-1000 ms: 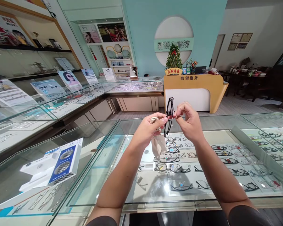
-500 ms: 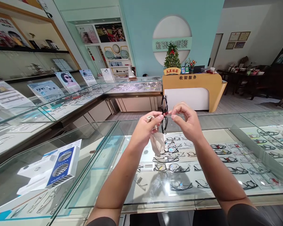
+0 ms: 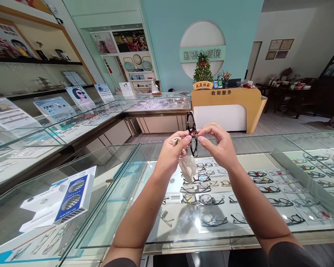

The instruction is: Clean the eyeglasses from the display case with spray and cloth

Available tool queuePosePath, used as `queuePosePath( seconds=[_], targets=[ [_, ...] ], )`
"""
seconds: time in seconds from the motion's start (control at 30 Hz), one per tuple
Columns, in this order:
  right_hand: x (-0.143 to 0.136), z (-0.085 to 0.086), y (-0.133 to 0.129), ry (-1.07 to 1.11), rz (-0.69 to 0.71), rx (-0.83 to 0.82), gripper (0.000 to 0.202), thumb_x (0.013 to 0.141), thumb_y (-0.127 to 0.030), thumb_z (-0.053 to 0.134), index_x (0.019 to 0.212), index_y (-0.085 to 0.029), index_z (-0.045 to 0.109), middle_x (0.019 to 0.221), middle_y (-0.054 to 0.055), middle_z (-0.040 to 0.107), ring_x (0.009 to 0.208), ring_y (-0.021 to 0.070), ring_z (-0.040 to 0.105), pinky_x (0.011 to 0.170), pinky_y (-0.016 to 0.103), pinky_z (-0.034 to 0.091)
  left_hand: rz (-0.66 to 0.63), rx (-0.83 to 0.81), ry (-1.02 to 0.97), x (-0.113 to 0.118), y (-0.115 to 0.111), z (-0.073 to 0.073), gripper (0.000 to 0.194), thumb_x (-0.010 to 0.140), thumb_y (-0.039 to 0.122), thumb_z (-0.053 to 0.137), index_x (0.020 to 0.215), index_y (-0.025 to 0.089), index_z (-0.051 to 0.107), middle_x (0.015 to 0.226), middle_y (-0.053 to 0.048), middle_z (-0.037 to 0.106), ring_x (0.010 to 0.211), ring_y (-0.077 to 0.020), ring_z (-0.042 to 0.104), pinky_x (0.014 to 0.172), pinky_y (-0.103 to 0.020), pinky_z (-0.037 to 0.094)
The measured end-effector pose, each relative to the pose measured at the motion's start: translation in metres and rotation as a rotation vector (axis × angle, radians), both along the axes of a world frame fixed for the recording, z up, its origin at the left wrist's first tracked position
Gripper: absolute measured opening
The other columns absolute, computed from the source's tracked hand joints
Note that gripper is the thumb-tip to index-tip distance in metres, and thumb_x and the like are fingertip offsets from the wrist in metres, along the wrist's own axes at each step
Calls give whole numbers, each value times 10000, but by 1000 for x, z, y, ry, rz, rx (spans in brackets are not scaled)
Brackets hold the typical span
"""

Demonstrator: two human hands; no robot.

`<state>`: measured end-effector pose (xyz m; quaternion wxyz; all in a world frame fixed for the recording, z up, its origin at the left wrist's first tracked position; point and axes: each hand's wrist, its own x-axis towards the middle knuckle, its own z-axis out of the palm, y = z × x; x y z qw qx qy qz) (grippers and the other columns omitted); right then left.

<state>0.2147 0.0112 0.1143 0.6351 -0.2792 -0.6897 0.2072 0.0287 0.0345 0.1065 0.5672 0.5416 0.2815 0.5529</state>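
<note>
Dark-framed eyeglasses point(image 3: 194, 146) are held upright on edge above the glass counter, one lens over the other. My left hand point(image 3: 174, 150) pinches them near the middle of the frame, and a beige cloth point(image 3: 188, 168) is bunched in the same hand and hangs below it. My right hand point(image 3: 218, 142) is closed, its thumb and forefinger touching the right side of the frame near the bridge. The exact spot that its fingertips grip is partly hidden.
Beneath my hands, a glass display case point(image 3: 167, 243) holds rows of eyeglasses. An open white and blue box point(image 3: 75, 198) lies at the left. Past the counter stand another showcase point(image 3: 158, 110) and a yellow cashier desk point(image 3: 253, 107) with a potted plant point(image 3: 202, 70).
My right hand has moved slightly left, its fingertips now against the frame. The upper part of the eyeglasses has tilted left and turned a little.
</note>
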Motion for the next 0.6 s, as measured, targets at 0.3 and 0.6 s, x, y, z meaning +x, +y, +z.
queuePosePath(
  seconds=[0.3, 0.6],
  targets=[
    [1, 1, 0, -23, 33, -43, 73, 962, -291, 760, 897, -262, 745, 1040, 50, 650, 1160, 258, 677, 1107, 464, 502, 7, 41, 22, 0, -2, 0, 308, 797, 469, 940, 947, 229, 818, 1157, -55, 737, 713, -85, 454, 517, -178, 297],
    [5, 2, 2, -62, 63, -82, 114, 943, -276, 762, 852, -246, 700, 1097, 53, 659, 1138, 244, 649, 1121, 449, 454, -3, 53, 55, 1, -4, 6, 325, 780, 451, 931, 895, 181, 790, 1442, -129, 707, 663, -63, 441, 517, -204, 282]
  ],
)
